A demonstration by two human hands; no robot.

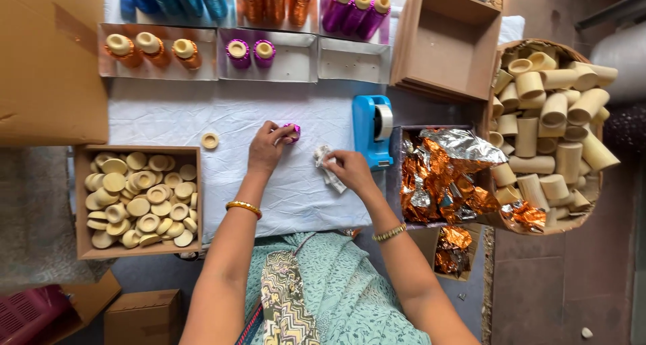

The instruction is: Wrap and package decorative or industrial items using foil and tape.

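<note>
My left hand (266, 150) pinches a small spool wrapped in shiny magenta foil (293, 131) and holds it on the white cloth (168, 113). My right hand (350, 171) rests on a crumpled white scrap (326, 162) just right of it. A blue tape dispenser (372, 129) stands beyond my right hand. One bare wooden cap (210, 140) lies alone on the cloth to the left.
A cardboard box of wooden caps (138, 200) sits at the left. Trays with orange (155, 51) and magenta (250, 52) wrapped spools line the back. A box of orange and silver foil (447, 173) and a basket of bare cones (552, 129) stand right.
</note>
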